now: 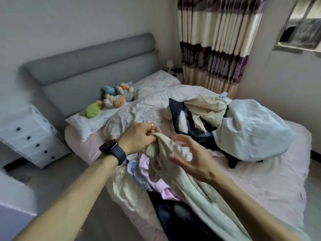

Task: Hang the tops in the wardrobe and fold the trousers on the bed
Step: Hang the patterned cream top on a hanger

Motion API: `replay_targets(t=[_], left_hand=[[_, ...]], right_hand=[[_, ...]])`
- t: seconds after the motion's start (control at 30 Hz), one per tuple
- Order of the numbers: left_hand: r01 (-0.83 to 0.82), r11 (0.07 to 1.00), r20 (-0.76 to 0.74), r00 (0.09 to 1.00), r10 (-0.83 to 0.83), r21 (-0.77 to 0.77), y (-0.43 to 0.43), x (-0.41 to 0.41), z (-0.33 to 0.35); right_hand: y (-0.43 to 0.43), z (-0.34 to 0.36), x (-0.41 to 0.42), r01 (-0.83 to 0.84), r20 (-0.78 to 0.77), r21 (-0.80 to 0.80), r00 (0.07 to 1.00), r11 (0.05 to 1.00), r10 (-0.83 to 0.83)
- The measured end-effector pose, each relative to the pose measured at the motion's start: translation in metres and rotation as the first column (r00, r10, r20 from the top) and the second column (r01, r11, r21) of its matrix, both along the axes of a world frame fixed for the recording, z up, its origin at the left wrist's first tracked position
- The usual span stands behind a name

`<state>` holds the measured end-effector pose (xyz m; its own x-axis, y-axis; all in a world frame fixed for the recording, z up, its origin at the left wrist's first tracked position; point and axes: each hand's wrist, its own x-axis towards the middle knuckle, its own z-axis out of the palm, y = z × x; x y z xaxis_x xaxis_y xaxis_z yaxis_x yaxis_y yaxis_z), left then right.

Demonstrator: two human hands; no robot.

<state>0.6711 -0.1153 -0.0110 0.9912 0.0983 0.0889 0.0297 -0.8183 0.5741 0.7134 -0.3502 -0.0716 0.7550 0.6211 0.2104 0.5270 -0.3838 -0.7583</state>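
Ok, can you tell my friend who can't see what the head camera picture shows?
A person's left hand pinches the top of a cream garment above a heap of clothes on a pink bed, while the right hand is open beside it. Some soft toys lie by the grey headboard.

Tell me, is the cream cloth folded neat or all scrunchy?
Scrunchy, not folded. The cream cloth hangs bunched from the left hand, which grips its top edge.
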Motion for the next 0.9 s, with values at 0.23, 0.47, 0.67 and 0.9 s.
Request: replay_targets(t=[0.23,0.47,0.67,0.9], left_hand=[[-0.233,0.957,0.181,0.948,0.263,-0.172,0.059,-0.094,0.149],[-0.242,0.794,0.247,0.865,0.437,-0.558,0.123,-0.232,0.183],[-0.435,0.746,0.321,0.708,0.629,-0.504,0.153,-0.327,0.140],[-0.716,0.647,0.426,0.516,0.743,-0.261,0.185,-0.385,0.132]], right_hand=[[0.137,0.125,-0.041,-0.141,0.198,0.260,0.976,0.955,0.090],[0.239,0.202,-0.113,-0.319,0.148,0.526,0.947,0.789,0.284],[0.301,0.195,-0.182,-0.372,0.069,0.571,0.910,0.732,0.409],[0.355,0.171,-0.233,-0.602,0.069,0.471,0.753,0.644,0.654]])
